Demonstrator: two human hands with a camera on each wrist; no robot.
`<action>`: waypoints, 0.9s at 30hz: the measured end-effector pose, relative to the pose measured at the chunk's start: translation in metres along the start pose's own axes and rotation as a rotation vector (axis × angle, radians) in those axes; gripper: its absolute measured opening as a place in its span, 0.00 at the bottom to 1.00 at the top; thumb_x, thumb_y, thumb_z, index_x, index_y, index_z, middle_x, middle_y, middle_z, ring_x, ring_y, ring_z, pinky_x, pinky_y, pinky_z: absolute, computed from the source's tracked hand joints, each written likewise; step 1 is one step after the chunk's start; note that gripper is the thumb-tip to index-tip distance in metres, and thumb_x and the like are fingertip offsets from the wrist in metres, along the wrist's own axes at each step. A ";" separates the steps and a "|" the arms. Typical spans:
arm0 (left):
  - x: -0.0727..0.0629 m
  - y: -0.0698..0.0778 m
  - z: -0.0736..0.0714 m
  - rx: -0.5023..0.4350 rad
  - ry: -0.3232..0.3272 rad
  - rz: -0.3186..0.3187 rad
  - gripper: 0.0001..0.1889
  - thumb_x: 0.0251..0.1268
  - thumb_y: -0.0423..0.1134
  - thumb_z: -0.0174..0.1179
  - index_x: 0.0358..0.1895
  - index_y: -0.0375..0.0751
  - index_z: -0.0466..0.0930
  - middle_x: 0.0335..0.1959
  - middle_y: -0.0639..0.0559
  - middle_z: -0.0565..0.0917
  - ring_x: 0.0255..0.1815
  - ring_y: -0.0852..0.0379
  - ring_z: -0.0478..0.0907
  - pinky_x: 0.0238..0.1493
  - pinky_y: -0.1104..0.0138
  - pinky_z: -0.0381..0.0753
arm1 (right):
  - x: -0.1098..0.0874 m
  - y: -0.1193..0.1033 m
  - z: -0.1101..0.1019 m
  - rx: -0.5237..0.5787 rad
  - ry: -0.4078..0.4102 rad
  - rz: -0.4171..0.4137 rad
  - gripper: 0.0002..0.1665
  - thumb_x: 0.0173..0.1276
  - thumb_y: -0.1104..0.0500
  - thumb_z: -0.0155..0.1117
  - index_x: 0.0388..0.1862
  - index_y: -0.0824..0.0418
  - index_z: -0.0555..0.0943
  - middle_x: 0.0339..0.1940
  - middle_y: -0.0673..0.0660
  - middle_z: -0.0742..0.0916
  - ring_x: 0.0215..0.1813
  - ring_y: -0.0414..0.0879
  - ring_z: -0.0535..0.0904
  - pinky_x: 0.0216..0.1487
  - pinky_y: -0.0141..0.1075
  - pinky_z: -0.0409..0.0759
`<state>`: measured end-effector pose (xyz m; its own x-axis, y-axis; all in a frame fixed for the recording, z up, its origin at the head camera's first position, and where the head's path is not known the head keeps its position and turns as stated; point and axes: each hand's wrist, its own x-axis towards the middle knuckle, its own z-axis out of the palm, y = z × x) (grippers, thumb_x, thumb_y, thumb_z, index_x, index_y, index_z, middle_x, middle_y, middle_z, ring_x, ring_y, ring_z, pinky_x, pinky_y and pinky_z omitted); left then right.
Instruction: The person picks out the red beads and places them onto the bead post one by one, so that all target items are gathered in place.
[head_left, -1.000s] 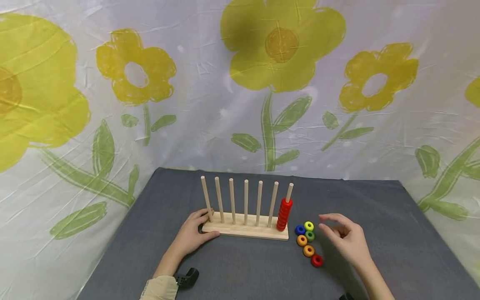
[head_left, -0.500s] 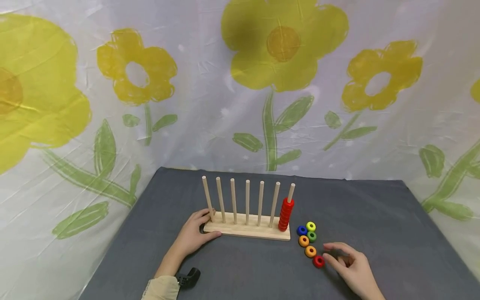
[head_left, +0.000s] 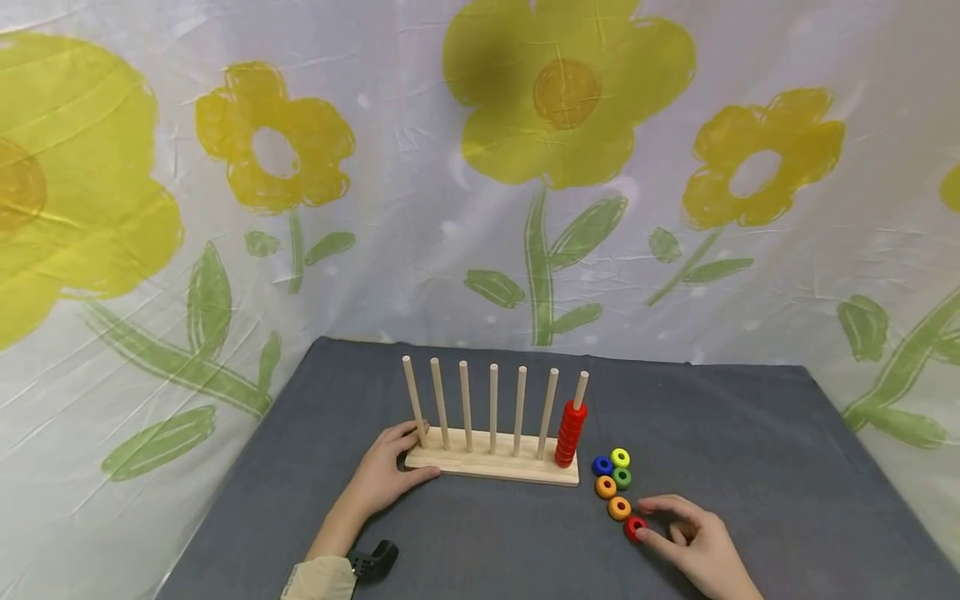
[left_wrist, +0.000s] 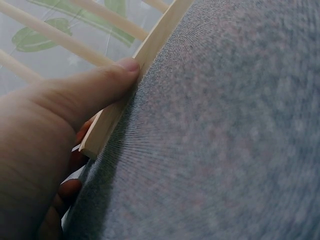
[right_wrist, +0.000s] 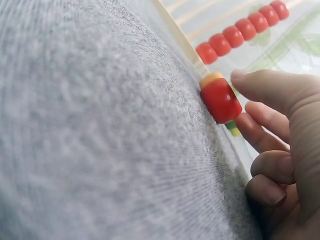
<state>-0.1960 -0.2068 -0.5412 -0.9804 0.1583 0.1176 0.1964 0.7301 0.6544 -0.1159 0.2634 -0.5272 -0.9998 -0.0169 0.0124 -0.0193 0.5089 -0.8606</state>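
A wooden peg stand (head_left: 491, 467) with a row of upright pegs sits on the dark cloth in the head view. Its rightmost peg carries a stack of red beads (head_left: 571, 435). My left hand (head_left: 386, 468) grips the stand's left end, thumb (left_wrist: 112, 82) on the front edge and fingers behind. Low on the right, my right hand (head_left: 697, 540) has its thumb and index finger spread around a loose red bead (head_left: 634, 528). In the right wrist view the thumb tip (right_wrist: 241, 76) stands a little off that bead, the other fingers loosely bent beyond it.
Beside the red bead lie two orange beads (head_left: 618, 508), a green bead (head_left: 621, 478), a blue bead (head_left: 602, 466) and a yellow bead (head_left: 619, 457). A curtain with yellow flowers (head_left: 567, 93) hangs behind the cloth-covered table (head_left: 480, 550).
My right hand has come down toward the front, from beside the yellow and green beads to the loose red bead. The left hand keeps its grip on the stand.
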 end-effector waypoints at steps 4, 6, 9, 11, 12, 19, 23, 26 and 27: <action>0.000 0.000 0.000 0.002 0.004 0.000 0.40 0.61 0.55 0.78 0.73 0.39 0.79 0.76 0.43 0.74 0.78 0.38 0.67 0.73 0.38 0.72 | 0.001 0.001 0.001 -0.016 -0.003 -0.019 0.19 0.56 0.56 0.87 0.47 0.49 0.91 0.24 0.50 0.79 0.13 0.34 0.55 0.14 0.31 0.66; 0.000 0.000 -0.001 0.006 0.006 0.002 0.40 0.61 0.55 0.78 0.73 0.40 0.79 0.76 0.43 0.74 0.78 0.38 0.68 0.73 0.38 0.72 | 0.001 0.001 0.002 -0.024 -0.003 -0.023 0.19 0.56 0.56 0.87 0.46 0.48 0.91 0.26 0.49 0.82 0.13 0.34 0.55 0.14 0.31 0.66; 0.000 0.000 -0.001 0.014 0.003 0.005 0.40 0.61 0.55 0.78 0.74 0.41 0.79 0.76 0.43 0.75 0.78 0.38 0.68 0.73 0.38 0.72 | 0.001 0.001 0.002 -0.035 -0.007 -0.020 0.19 0.56 0.56 0.87 0.46 0.48 0.91 0.30 0.47 0.84 0.14 0.34 0.56 0.15 0.30 0.65; 0.000 0.000 -0.001 0.016 0.003 0.007 0.40 0.61 0.55 0.78 0.74 0.41 0.78 0.76 0.43 0.75 0.78 0.38 0.68 0.73 0.38 0.72 | 0.001 0.001 0.002 -0.042 -0.009 -0.022 0.19 0.56 0.57 0.87 0.46 0.47 0.91 0.30 0.47 0.84 0.14 0.34 0.55 0.15 0.30 0.65; 0.000 0.000 -0.001 0.015 0.003 0.009 0.40 0.61 0.55 0.78 0.74 0.41 0.78 0.76 0.43 0.75 0.78 0.37 0.68 0.73 0.38 0.72 | 0.001 0.001 0.001 -0.045 -0.011 -0.026 0.19 0.56 0.57 0.87 0.46 0.47 0.91 0.31 0.47 0.85 0.14 0.34 0.55 0.15 0.30 0.64; 0.001 0.001 -0.001 0.002 0.010 0.018 0.39 0.61 0.54 0.78 0.73 0.41 0.79 0.75 0.43 0.75 0.78 0.37 0.68 0.73 0.37 0.71 | 0.002 0.003 0.000 -0.075 -0.032 -0.063 0.19 0.56 0.57 0.87 0.46 0.46 0.91 0.34 0.45 0.86 0.15 0.33 0.55 0.16 0.29 0.63; 0.001 0.000 0.000 0.016 0.003 0.012 0.40 0.62 0.55 0.78 0.74 0.42 0.79 0.76 0.42 0.74 0.78 0.36 0.67 0.73 0.37 0.71 | 0.002 0.003 0.000 -0.091 -0.036 -0.063 0.20 0.55 0.59 0.88 0.45 0.45 0.91 0.38 0.45 0.88 0.15 0.33 0.56 0.17 0.28 0.64; 0.001 0.000 0.000 0.018 0.001 0.013 0.40 0.61 0.56 0.78 0.74 0.42 0.78 0.76 0.42 0.74 0.78 0.36 0.67 0.73 0.37 0.71 | 0.001 0.003 0.000 -0.104 -0.043 -0.079 0.20 0.55 0.59 0.88 0.46 0.46 0.91 0.40 0.46 0.88 0.15 0.33 0.58 0.17 0.29 0.65; 0.001 0.000 0.000 0.017 0.001 0.015 0.40 0.61 0.55 0.78 0.74 0.43 0.78 0.76 0.42 0.74 0.78 0.36 0.67 0.73 0.37 0.71 | 0.001 0.003 -0.001 -0.107 -0.046 -0.086 0.20 0.55 0.59 0.88 0.46 0.46 0.91 0.41 0.46 0.88 0.15 0.33 0.58 0.17 0.29 0.66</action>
<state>-0.1967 -0.2070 -0.5413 -0.9773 0.1687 0.1285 0.2117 0.7390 0.6396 -0.1170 0.2654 -0.5294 -0.9930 -0.1023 0.0585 -0.1081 0.5927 -0.7981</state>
